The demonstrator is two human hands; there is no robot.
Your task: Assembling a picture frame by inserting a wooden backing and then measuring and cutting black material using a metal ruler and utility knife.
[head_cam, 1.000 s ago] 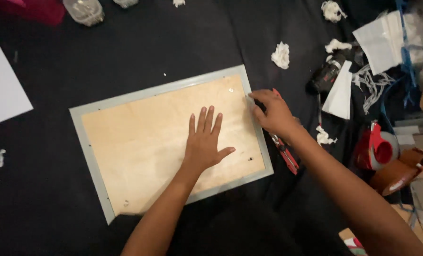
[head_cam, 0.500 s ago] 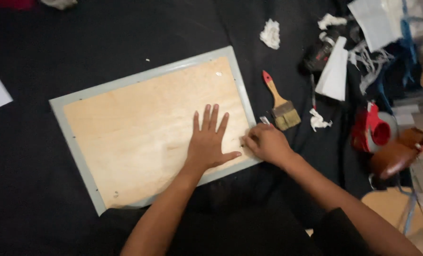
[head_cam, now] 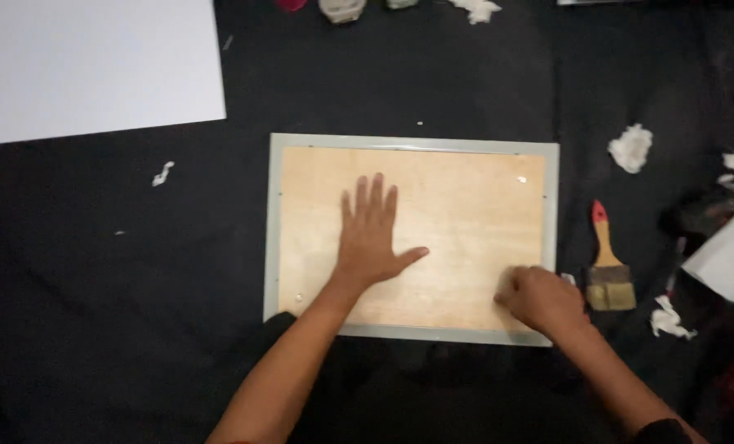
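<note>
Pale plywood backing board in a grey rectangular frame [head_cam: 465,214] lies on black cloth [head_cam: 136,312]; left hand [head_cam: 369,242] presses flat, fingers spread, while right hand [head_cam: 539,300], curled closed, works its lower-right corner beside a wooden-handled paintbrush [head_cam: 608,267].

Your wooden board [head_cam: 457,222], pale plywood edged by a grey-green frame, lies flat and face up on the black cloth [head_cam: 136,329], long sides running left to right.
</note>
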